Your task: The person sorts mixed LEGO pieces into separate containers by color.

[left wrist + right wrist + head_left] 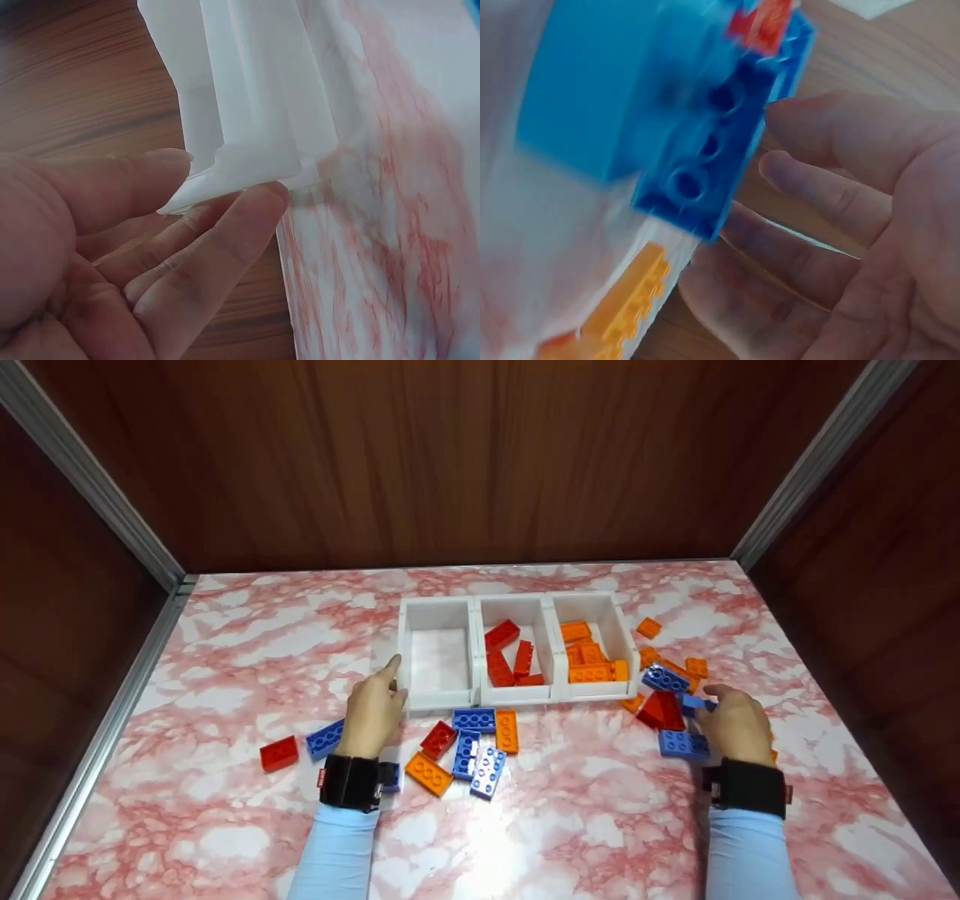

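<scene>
A white three-compartment tray (442, 702) stands mid-table, its left compartment bare, red bricks (501, 669) in the middle one and orange bricks (589, 673) in the right. My left hand (373, 709) is at the tray's front left corner. In the left wrist view, thumb and a finger pinch the white corner (255, 142) from two sides. My right hand (735, 724) is at the brick pile on the right, fingers loosely bent beside a blue brick (696, 704). In the right wrist view, the thumb tip lies right at the edge of a hollow-sided blue brick (686, 184).
In front of the tray lie several loose bricks, among them a red one (439, 739), an orange one (429, 775) and a blue one (474, 720). Farther left are a red brick (279, 754) and a blue brick (324, 740). Wood-grain panels (465, 465) enclose the marbled table (570, 810).
</scene>
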Demonstrator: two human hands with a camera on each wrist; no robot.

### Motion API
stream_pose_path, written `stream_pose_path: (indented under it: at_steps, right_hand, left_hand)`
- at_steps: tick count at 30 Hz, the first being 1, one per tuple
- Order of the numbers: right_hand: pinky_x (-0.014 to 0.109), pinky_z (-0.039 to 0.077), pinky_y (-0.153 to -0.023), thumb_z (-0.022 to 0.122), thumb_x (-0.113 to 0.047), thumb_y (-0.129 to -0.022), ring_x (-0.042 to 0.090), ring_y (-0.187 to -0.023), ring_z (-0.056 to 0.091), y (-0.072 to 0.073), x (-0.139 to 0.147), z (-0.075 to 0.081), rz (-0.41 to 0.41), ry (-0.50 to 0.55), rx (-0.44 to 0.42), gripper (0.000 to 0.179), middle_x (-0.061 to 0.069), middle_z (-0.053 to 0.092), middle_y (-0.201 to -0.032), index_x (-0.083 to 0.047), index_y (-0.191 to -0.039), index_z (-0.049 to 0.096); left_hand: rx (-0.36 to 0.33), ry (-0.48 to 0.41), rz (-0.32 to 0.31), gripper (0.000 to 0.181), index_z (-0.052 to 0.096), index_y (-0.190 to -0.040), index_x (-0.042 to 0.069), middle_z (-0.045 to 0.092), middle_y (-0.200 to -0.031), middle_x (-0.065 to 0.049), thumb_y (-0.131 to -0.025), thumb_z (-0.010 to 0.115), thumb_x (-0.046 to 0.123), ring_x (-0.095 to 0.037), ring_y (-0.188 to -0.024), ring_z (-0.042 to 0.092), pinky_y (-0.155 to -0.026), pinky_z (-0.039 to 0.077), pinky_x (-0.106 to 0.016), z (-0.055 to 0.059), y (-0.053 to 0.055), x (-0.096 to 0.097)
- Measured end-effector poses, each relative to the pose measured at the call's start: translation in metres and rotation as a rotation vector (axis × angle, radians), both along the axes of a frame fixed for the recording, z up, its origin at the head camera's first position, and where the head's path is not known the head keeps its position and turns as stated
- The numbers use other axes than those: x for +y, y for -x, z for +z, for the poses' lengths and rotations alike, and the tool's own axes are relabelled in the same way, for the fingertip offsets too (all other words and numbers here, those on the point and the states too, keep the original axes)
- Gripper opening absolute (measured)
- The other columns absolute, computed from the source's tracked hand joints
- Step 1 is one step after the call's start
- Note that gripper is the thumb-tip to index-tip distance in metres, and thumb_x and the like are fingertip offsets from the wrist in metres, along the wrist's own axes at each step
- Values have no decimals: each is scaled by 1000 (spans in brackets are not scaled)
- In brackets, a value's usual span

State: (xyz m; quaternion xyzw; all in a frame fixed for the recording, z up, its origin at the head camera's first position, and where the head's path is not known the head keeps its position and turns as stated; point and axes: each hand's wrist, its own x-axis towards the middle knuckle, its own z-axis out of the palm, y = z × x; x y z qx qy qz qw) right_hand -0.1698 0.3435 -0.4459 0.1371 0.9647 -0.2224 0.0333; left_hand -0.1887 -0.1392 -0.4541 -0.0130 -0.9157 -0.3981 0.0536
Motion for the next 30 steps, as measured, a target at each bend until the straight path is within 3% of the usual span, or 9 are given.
stream_pose_path:
  at_steps: [3,6,10,14,17,20,23,27,30]
  right_hand:
    - [61,44,-89,65,-13,-92,49,-110,54,3,4,-5,38,-10,-50,48,34,55,-127,7,-134,53]
    - [58,46,-84,67,-13,-91,44,-100,58,-1,9,-10,60,-8,-41,42,32,61,-117,8,-126,59]
    - [54,48,-77,68,-24,-94,39,-89,62,-17,12,-2,58,-17,73,40,28,66,-105,7,-119,64]
    - [56,50,-76,69,-24,-93,40,-85,65,-27,-3,23,90,-5,293,40,27,69,-99,6,-119,66]
    - [57,51,-74,73,-12,-89,42,-83,67,-23,-29,43,181,-2,484,32,27,70,-97,5,-116,69]
    - [54,53,-72,76,-8,-86,38,-81,67,-13,-66,55,287,9,597,28,23,72,-95,2,-112,72]
    - [48,55,-71,76,-5,-86,32,-80,66,-1,-109,60,404,65,600,23,19,72,-94,1,-108,73]
    - [41,57,-74,76,-3,-86,26,-83,67,15,-172,60,556,135,518,22,15,72,-96,0,-107,73]
    - [36,57,-76,77,-5,-85,24,-84,67,25,-215,56,647,99,472,24,12,71,-97,-2,-108,73]
  left_hand:
    - [8,2,12,56,47,-146,2,68,-93,-15,-93,65,1,-23,-70,59,-67,51,-38,-1,0,-3]
    - [13,5,12,57,46,-146,1,68,-92,-15,-93,66,2,-24,-69,59,-66,51,-38,-1,0,-4]
    - [8,9,0,60,43,-147,-1,67,-91,-15,-92,66,1,-23,-69,59,-65,51,-37,-4,1,-3]
    - [-6,-10,2,60,42,-147,-2,66,-87,-14,-92,65,2,-23,-68,59,-65,51,-38,-7,1,-2]
    - [-13,-30,17,56,46,-145,-3,68,-87,-14,-93,65,3,-24,-68,60,-67,52,-40,-8,1,-3]
    - [-30,-53,28,51,50,-141,-5,70,-89,-15,-93,65,5,-23,-67,62,-68,54,-40,-9,2,-4]
    - [-52,-71,34,47,53,-138,-4,71,-90,-14,-94,65,6,-20,-64,62,-66,54,-38,-9,4,-4]
    - [-58,-67,41,41,59,-133,-3,72,-88,-13,-95,65,8,-19,-62,63,-69,55,-39,-9,5,-4]
    - [-55,-57,44,38,61,-131,-3,72,-89,-13,-95,65,8,-20,-64,65,-73,55,-42,-10,4,-5]
